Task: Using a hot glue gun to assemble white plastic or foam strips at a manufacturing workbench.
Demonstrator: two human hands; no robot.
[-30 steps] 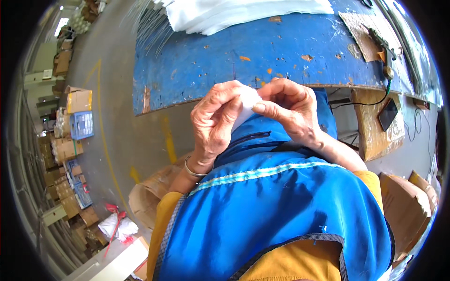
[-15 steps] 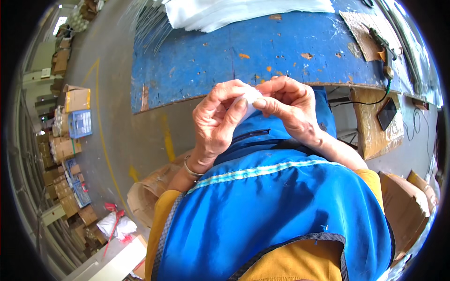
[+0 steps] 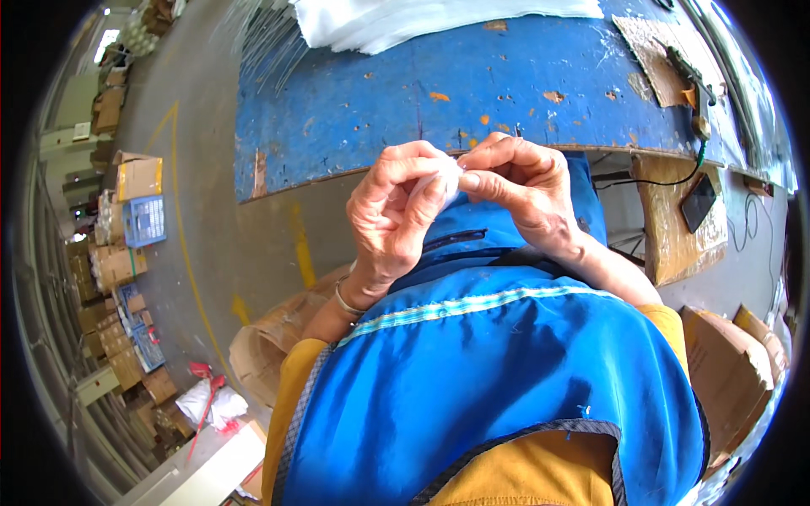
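My left hand (image 3: 396, 215) and my right hand (image 3: 519, 190) meet in front of my chest, just at the near edge of a worn blue table (image 3: 380, 110). Between the fingertips of both hands is a small white piece (image 3: 449, 179), mostly hidden by the fingers. A bracelet circles my left wrist. I wear a blue vest (image 3: 498, 379) over yellow sleeves.
A pile of white sheets (image 3: 405, 18) lies at the far side of the table. A brown cardboard patch and a cable (image 3: 683, 80) are at its right end. Cardboard boxes (image 3: 726, 363) stand at my right, stacked boxes and a blue crate (image 3: 143, 221) along the left wall.
Both hands have stayed together at the table edge; the fingers have shifted a little around the white piece.
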